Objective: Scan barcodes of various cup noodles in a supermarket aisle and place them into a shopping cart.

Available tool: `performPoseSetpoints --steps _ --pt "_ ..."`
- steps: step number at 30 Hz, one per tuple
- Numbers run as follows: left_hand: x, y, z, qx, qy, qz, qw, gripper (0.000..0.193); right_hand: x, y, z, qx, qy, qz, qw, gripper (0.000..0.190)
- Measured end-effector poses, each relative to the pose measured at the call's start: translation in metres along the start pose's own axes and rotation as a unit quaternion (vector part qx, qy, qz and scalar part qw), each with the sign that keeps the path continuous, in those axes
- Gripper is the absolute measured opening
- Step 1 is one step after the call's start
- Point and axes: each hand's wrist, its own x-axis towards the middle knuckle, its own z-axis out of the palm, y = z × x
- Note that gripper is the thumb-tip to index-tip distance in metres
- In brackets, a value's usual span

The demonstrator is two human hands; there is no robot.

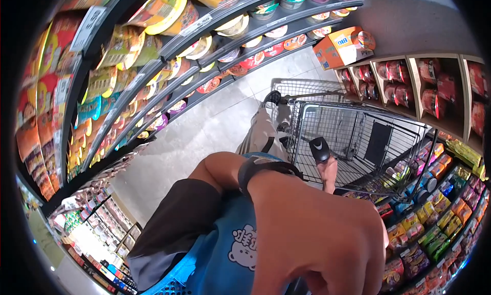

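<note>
My left hand (318,226) is very close to the camera, its back uppermost and its fingers curled downward. A dark band circles its wrist. Whether anything is between its fingertips is hidden. Farther down, my right hand (328,172) grips a black handheld device (319,150), which looks like a barcode scanner, with its rounded head pointing away from me. A black wire shopping cart (333,122) stands just beyond and around that hand in the view. Blue apron fabric (230,237) with a white bear print covers my front.
Curved-looking shelves (184,38) of packaged bowls and bags line the left and top. At right, a wooden compartment rack (412,88) holds red packs, with an orange carton (343,47) at its far end. Colourful snack packets (433,233) fill the lower right. Grey floor tiles (215,118) show between.
</note>
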Motion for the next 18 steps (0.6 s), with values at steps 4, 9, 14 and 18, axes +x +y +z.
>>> performPoseSetpoints --steps 4,9,14,18 --pt "-0.012 -0.016 0.046 0.014 -0.008 -0.025 1.0 0.049 -0.015 0.002 0.0 -0.021 0.001 -0.025 0.999 0.029" --pt "-0.09 -0.044 0.059 0.242 0.081 -0.185 0.949 0.039 -0.04 0.013 0.025 0.259 -0.032 -0.098 0.96 0.028" --pt "-0.247 -0.028 0.059 0.465 0.342 -0.482 0.659 0.027 -0.037 0.036 0.03 -0.047 -0.121 -0.109 0.985 0.029" --pt "-0.364 -0.001 0.1 0.308 0.686 -0.357 0.553 0.013 -0.035 0.027 0.032 -0.035 -0.105 -0.149 0.983 0.033"
